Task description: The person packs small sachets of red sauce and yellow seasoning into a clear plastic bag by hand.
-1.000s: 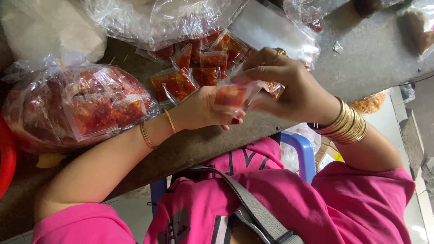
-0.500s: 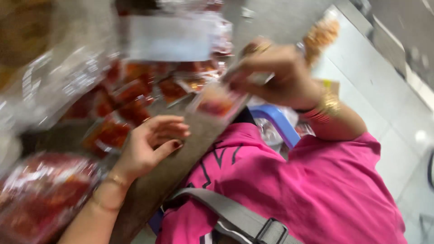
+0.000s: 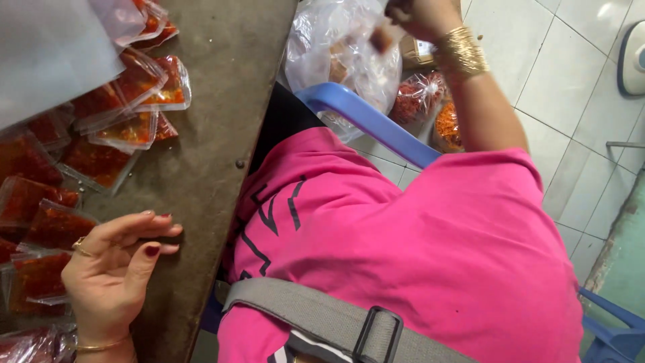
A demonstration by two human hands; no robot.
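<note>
Now split apart, where a second ago joined over one small packet at mid-frame. At lower left, left hand (image 3: 111, 272) resting loose on the brown table (image 3: 222, 101), fingers spread and slack, gripping nothing, fingertips just beside the red sachets (image 3: 50, 232) lying in a row along the left edge. More sachets fanned out at upper left under a sheet of clear plastic. Through the middle, pink shirt and grey strap (image 3: 316, 316), with a blue chair rim (image 3: 366, 121) behind.

At top centre-right, right hand (image 3: 416, 15) swung out over the clear bag (image 3: 342, 50) beside the chair, fingers pinched narrow on a small packet (image 3: 381, 39), blurred, contents not readable. Gold bangles on that wrist. Further bags of orange-red stuff (image 3: 430, 107) on the tiled floor below it.

Judged from this: one packet taken off the table and carried to the bag, pile on the table left for the next pick.

Against half a second ago: same packet then held above the lap, left hand already free near the sachets.
</note>
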